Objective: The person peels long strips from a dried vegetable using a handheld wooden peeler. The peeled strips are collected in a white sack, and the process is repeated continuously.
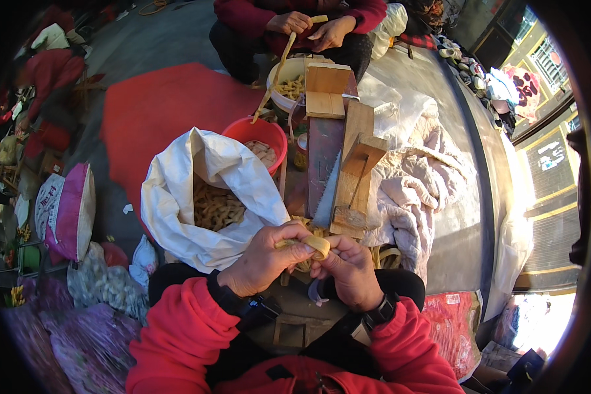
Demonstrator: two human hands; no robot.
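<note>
A pale yellow, flexible strip (319, 245), folded into a loop, is pinched between my two hands in front of my knees. My left hand (261, 257) grips one end with thumb and fingers, while my right hand (350, 277) holds the looped part. What the strip is made of I cannot tell. Just beyond my left hand a white woven sack (177, 182) gapes wide, with many short yellow-brown pieces (217, 207) inside. A narrow bench (320, 147) points away from me, bearing wooden blocks (353, 197) and a toothed metal blade (328, 189). More strips lie beneath my hands, partly hidden.
Opposite me a person's hands (295, 23) hold a long strip (279, 74). Near them stand a red basin (276, 133) and a white bucket (276, 93) of pieces. A quilted cloth (409, 192) lies right of the bench, a red mat (147, 108) left. Stuffed bags (71, 212) stand farther left.
</note>
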